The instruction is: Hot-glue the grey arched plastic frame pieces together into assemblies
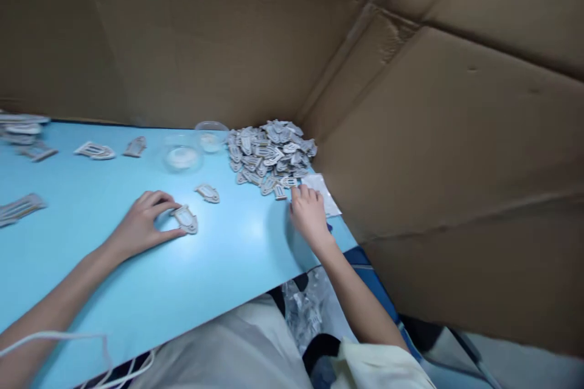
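My left hand [145, 223] pinches a small grey, flat, arch-shaped frame piece [186, 219] between thumb and fingers, at the tabletop. Just behind it another grey frame piece [208, 192] lies loose. At the front right of a heap of similar grey pieces [271, 152], my right hand [308, 209] has its fingers bent together, pointing down. A small slotted piece [280, 192] lies just left of its fingertips. What those fingertips hold, if anything, is hidden.
Two clear round plastic containers [182, 157] stand left of the heap. More grey pieces [95, 150] and stacks [20, 208] lie on the left. A white packet [322, 191] lies by the right edge. Cardboard walls [196, 42] enclose the blue table [228, 255]. White cables [55, 335] cross at lower left.
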Action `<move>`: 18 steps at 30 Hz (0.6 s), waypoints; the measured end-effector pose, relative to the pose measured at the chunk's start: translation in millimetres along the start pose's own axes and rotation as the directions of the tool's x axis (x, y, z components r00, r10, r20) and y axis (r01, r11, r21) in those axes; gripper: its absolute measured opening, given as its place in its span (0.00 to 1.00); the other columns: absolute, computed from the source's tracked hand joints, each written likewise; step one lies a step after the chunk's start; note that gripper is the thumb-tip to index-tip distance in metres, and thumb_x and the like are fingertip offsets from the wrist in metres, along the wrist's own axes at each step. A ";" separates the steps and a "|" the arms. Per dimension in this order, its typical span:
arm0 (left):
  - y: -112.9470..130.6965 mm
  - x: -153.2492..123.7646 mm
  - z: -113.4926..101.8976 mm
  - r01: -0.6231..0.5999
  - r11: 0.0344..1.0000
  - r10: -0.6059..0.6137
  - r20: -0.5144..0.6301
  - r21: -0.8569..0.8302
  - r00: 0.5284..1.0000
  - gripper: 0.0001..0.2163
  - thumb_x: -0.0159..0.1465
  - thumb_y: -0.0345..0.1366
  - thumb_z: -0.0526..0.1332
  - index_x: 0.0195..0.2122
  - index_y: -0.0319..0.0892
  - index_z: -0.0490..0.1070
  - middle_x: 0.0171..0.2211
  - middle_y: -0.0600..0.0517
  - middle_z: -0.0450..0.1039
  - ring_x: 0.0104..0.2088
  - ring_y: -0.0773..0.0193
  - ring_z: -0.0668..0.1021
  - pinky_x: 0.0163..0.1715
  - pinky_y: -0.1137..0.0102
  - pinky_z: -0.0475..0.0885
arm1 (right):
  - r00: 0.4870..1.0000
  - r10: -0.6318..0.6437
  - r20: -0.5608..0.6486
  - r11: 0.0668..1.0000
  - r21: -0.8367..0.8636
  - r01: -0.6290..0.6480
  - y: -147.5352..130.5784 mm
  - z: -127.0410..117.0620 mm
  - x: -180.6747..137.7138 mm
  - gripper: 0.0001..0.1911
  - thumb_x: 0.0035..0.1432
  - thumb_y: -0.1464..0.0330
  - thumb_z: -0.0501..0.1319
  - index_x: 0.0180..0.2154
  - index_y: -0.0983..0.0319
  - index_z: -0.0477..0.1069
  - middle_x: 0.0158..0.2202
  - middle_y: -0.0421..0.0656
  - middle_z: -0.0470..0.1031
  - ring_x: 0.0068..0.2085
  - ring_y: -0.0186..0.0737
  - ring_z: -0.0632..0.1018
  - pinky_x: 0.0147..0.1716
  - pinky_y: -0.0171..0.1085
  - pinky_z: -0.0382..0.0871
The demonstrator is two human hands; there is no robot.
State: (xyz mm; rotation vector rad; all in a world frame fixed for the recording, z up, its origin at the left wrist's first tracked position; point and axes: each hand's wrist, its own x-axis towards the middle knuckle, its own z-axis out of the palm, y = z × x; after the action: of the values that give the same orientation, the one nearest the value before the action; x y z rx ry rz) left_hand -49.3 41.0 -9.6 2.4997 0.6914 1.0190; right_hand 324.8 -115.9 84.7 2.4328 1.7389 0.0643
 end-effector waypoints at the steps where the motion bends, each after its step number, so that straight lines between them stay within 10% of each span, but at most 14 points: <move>1: 0.9 -0.3 -1.5 0.030 1.000 -0.030 0.032 0.007 0.999 0.22 0.59 0.59 0.72 0.47 0.51 0.81 0.43 0.48 0.79 0.42 0.48 0.79 0.43 0.54 0.76 | 0.986 -0.161 -0.045 0.982 0.095 0.164 -18.2 1.6 7.6 0.22 0.71 0.74 0.53 0.63 0.65 0.71 0.61 0.60 0.73 0.60 0.58 0.74 0.63 0.54 0.64; 6: 11.9 2.9 -8.6 0.191 0.982 -0.189 0.189 0.006 0.964 0.21 0.61 0.53 0.74 0.48 0.44 0.79 0.47 0.46 0.80 0.49 0.51 0.79 0.52 0.56 0.74 | 0.809 -0.545 -0.219 0.657 0.488 0.575 -121.1 28.9 48.2 0.30 0.70 0.69 0.58 0.71 0.63 0.62 0.67 0.54 0.70 0.65 0.51 0.71 0.66 0.47 0.67; 11: 21.0 4.2 -8.4 0.222 0.975 -0.219 0.159 -0.001 0.963 0.24 0.60 0.52 0.76 0.51 0.43 0.78 0.45 0.46 0.83 0.49 0.50 0.81 0.51 0.56 0.71 | 0.881 -0.401 -0.253 0.666 0.580 0.470 -170.8 52.3 56.9 0.30 0.63 0.72 0.59 0.66 0.65 0.68 0.57 0.55 0.76 0.58 0.56 0.75 0.61 0.52 0.70; 18: 20.9 1.9 -10.3 0.159 0.985 -0.156 0.049 -0.074 0.987 0.28 0.61 0.57 0.74 0.53 0.43 0.78 0.39 0.46 0.84 0.43 0.51 0.82 0.48 0.55 0.72 | 0.894 -0.260 -0.364 0.441 0.779 0.445 -152.3 62.7 36.9 0.31 0.59 0.64 0.64 0.64 0.61 0.70 0.47 0.49 0.81 0.43 0.48 0.81 0.46 0.45 0.79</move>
State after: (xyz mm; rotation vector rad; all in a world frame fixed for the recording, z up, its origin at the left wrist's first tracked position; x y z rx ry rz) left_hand -49.2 26.3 8.6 2.3520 0.8064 0.9151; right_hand 201.8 -39.0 -1.5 2.5358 2.8699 -0.8564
